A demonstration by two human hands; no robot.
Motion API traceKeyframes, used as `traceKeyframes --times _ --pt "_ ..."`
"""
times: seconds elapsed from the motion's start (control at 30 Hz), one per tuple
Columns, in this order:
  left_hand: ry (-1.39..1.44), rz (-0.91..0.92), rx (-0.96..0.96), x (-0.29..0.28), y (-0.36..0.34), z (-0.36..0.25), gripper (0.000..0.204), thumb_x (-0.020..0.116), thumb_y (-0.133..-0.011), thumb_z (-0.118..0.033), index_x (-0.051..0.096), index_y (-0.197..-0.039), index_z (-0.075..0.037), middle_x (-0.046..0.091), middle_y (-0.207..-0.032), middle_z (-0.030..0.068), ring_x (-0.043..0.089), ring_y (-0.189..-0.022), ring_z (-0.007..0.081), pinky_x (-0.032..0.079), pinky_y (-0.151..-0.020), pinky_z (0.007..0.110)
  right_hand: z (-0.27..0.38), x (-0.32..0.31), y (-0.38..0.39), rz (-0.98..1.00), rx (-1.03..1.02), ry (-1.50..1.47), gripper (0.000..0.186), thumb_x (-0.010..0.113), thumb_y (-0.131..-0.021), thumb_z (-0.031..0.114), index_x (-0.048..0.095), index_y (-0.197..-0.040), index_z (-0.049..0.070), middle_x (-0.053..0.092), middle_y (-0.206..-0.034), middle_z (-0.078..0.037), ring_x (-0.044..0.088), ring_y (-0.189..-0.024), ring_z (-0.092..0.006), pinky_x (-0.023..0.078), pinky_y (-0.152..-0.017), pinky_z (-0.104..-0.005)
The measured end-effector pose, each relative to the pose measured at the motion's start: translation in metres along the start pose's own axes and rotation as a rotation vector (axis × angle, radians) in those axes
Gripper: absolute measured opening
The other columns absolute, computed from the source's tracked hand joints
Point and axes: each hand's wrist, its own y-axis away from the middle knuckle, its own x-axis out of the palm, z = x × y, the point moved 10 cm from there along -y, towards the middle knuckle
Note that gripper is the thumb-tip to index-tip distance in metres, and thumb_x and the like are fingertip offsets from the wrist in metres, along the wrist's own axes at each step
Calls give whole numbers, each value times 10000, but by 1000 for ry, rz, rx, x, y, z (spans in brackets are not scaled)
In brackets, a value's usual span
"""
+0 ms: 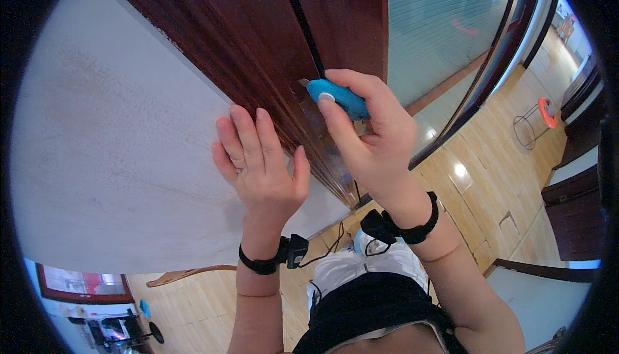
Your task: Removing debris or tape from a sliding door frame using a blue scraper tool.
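Dark brown wood fills the upper middle of the head view, a moulded door frame (238,6) that meets a white wall (122,135) along a slanting edge. The right hand (380,128) holds a blue cutter (343,95) in front of that wood, the thumb by its white slider (327,97) and a short blade (304,83) pointing out to the left; whether the tip touches the surface or stands just off it, I cannot tell. The left hand (261,167) holds nothing that shows: its fingers are moderately spread, palm toward the wall, fingertips near the wall's edge beside the frame. The step looks like blade work on the wood, where a few pale marks show just below the tip. To do it well, I would judge, keep the blade short as it is here, lay it at a low angle, and use light, brief strokes so the finish is not gouged. The tip points toward the left hand's side, so strokes are best steered away from those fingers, or the hand set lower on the wall as a brace. Thumb pressure on the slider wants care too, lest the blade shift. The cords at the wristbands (261,265) are best kept behind the working hand.
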Motion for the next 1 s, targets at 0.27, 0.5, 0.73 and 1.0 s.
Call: traceKeyframes --times 0.27,0.5,0.73,1.0 --pt "-23 19 -7 0 2 2 667 622 -737 -234 422 -1304 55 275 -1419 297 179 -1363 422 74 -1084 515 4 4 4 -122 -76 -42 198 679 -711 -38 615 -897 -21 631 -847 -150 629 -725 -265 507 -616 -313" --pt "-18 39 -26 8 0 4 706 626 -731 -244 390 -1321 62 240 -1430 305 130 -1373 423 24 -1085 517 2 11 4 -78 -158 -29 263 703 -700 -73 608 -943 -45 630 -880 -142 621 -772 -203 493 -675 -266" --pt "-38 73 -36 13 2 2 688 567 -775 -276 362 -1334 69 190 -1447 306 71 -1383 419 -38 -1089 500 2 7 4 -131 -192 -45 257 694 -666 -53 619 -910 -17 624 -829 -134 613 -737 -274 505 -637 -330" --pt "-18 53 7 17 2 1 682 521 -786 -249 318 -1351 73 169 -1453 304 53 -1383 421 -42 -1089 501 5 9 4 -58 -220 4 230 704 -680 -73 616 -889 -36 640 -821 -143 637 -715 -230 507 -625 -274"
